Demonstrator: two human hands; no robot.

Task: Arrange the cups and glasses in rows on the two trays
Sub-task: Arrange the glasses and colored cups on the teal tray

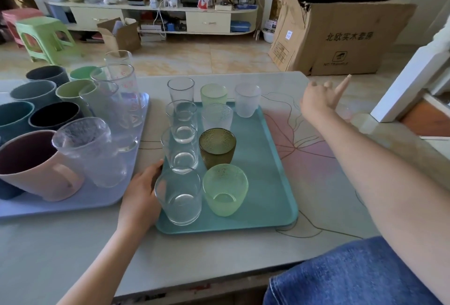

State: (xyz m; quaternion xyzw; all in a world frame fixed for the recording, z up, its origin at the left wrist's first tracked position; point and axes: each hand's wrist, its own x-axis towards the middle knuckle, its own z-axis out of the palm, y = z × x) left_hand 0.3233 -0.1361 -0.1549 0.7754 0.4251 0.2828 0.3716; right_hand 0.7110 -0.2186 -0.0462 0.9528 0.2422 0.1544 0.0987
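Left hand (140, 197): lay flat, fingers spread, against the rectangular teal plastic tray's (267, 183) left edge.
Right hand (321, 96): arm outstretched, fingers loosely curled, holding nothing.

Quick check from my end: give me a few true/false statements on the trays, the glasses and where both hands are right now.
1. The left hand rests at the teal tray's left edge. True.
2. The right hand grips a glass. False: it is raised over the table, holding nothing visible.
3. The dark green glass stands on the teal tray. True.
4. The pink mug is on the teal tray. False: it stands on the lavender tray.
5. The teal tray's right side is bare. True.
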